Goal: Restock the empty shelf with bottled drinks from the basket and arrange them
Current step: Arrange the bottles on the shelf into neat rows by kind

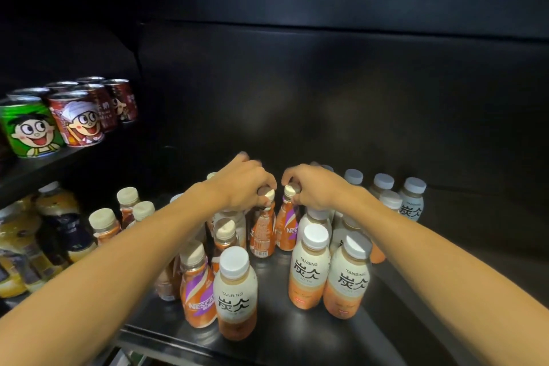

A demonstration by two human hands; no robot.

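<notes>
Both arms reach into a black shelf (297,333) that holds several bottled coffee drinks. My left hand (243,184) grips the cream cap of an orange Nescafe bottle (263,232) standing mid-shelf. Beside it, my right hand (315,187) grips the cap of a second orange and purple Nescafe bottle (286,229). The two bottles stand upright, nearly touching. White-capped Tanbing latte bottles (309,270) stand at the front and more (411,202) at the back right. Another Nescafe bottle (197,291) stands front left.
Green and red cartoon cans (74,119) sit on a higher shelf at the left. Dark and yellow bottles (53,235) fill the lower left shelf. The black back wall (326,98) rises behind the drinks. The shelf's right part (445,291) is bare.
</notes>
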